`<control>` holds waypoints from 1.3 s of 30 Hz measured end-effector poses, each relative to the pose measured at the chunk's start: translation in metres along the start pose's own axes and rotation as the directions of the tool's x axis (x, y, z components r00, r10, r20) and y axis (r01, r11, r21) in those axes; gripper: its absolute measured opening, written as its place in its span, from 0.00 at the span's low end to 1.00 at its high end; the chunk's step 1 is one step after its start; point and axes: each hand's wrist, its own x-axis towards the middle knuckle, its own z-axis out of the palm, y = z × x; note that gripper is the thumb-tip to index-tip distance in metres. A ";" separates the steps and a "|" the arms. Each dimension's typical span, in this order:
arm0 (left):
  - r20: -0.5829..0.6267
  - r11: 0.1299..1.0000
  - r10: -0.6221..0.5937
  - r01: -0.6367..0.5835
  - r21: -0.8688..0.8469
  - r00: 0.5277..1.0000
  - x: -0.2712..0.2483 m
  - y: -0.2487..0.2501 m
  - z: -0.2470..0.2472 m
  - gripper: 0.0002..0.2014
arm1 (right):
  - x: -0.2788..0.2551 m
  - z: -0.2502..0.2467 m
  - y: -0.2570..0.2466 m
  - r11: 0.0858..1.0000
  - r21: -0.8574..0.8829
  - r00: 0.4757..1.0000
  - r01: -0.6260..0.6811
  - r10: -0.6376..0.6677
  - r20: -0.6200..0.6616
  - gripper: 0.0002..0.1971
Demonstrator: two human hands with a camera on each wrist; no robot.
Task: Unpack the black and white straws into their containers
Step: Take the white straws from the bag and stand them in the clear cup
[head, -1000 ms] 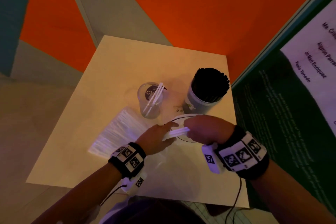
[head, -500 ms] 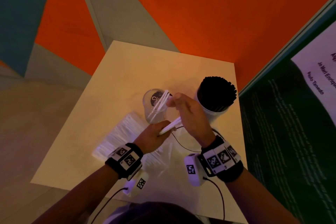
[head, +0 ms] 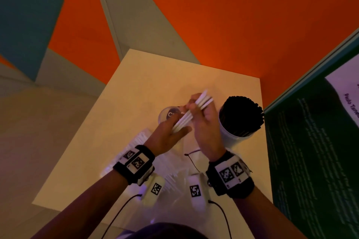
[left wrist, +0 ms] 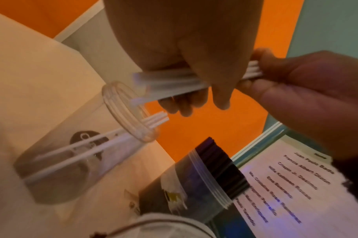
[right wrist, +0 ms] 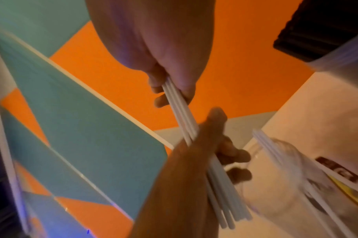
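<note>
A small bundle of white straws is gripped by both hands above the table; the left hand is curled round its lower end, the right hand round its upper part; in the head view the clear jar is largely hidden behind the hands; in the left wrist view its open rim is seen just beside the bundle's end, with a few white straws leaning inside; the black straws are seen standing packed in a white container beside it; the right wrist view is blurred.
</note>
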 end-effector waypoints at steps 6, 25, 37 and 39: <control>-0.065 0.897 -0.079 0.100 0.430 0.995 0.018 -0.048 -0.030 0.51 | 0.052 -0.019 0.004 0.986 -0.021 0.978 0.165 -0.167 -0.122 0.11; 0.101 0.951 -0.242 0.215 0.222 0.965 0.031 -0.081 -0.022 0.62 | -0.031 -0.065 0.095 0.781 -0.578 0.966 -0.236 0.254 -0.051 0.07; 0.280 0.811 -0.352 0.142 0.567 0.893 -0.081 -0.057 -0.014 0.31 | -0.104 -0.013 0.160 0.281 -0.950 0.696 0.138 0.655 0.295 0.22; 0.277 0.827 -0.350 0.156 0.540 0.895 -0.088 -0.058 -0.014 0.20 | -0.108 -0.002 0.174 0.215 -0.960 0.771 0.177 0.577 0.271 0.23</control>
